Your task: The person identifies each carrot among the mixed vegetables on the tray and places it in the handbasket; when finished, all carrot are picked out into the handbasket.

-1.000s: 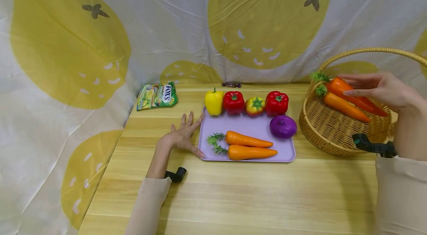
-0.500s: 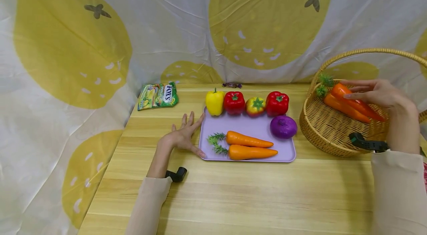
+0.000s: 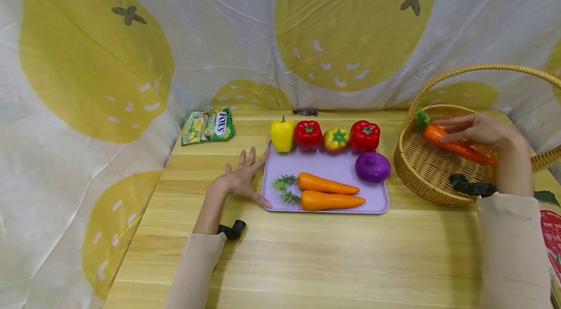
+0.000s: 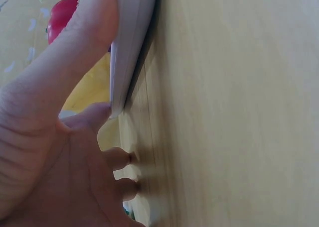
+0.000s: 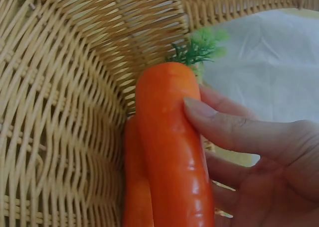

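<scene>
In the head view, my right hand (image 3: pixel 486 129) reaches into the wicker basket (image 3: pixel 431 175) and pinches an orange carrot (image 3: pixel 458 146) between thumb and fingers. A second carrot (image 5: pixel 136 179) lies under the held one in the right wrist view, mostly covered by it. My left hand (image 3: pixel 235 180) has its fingers spread at the left end of the lilac tray (image 3: pixel 317 163), thumb and index finger at its rim. Two carrots lie along the tray's front, the nearer carrot (image 3: pixel 331 201) close to the edge. A purple onion (image 3: pixel 372 167) sits at its right side.
Along the tray's back stand a yellow pepper (image 3: pixel 282 136), a red pepper (image 3: pixel 308 135), a red-yellow vegetable (image 3: pixel 336 141) and another red pepper (image 3: pixel 364 136). A green Fox's packet (image 3: pixel 209 126) and a wrapped sweet (image 3: pixel 305 112) lie behind. The basket handle (image 3: pixel 486 66) arches high.
My right hand has lowered the carrot in the basket and shifted slightly left and towards me. It now overlaps the other carrot, which showed beside it earlier. My left hand stays put.
</scene>
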Demonstrator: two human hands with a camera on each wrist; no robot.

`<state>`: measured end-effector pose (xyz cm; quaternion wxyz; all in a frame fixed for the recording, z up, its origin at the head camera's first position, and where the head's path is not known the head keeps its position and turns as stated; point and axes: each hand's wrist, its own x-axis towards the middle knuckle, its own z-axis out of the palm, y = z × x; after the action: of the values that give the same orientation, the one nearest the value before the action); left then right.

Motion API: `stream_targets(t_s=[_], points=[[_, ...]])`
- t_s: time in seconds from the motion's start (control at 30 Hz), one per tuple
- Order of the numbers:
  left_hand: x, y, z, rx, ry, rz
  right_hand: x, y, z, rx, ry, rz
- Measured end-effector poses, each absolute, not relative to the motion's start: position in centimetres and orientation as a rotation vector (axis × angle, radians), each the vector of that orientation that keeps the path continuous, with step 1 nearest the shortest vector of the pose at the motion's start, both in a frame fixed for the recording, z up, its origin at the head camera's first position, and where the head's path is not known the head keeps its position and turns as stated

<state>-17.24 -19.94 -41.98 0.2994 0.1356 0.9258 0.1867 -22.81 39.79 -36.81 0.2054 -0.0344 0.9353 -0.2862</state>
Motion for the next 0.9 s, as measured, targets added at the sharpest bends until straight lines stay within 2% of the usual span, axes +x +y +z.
stream_targets(t_s=[0.9], points=[[-17.2,-20.0,-42.1,0.373,2.459,0.520,-23.0,38.7,-37.5,-0.160,2.514,-0.727]])
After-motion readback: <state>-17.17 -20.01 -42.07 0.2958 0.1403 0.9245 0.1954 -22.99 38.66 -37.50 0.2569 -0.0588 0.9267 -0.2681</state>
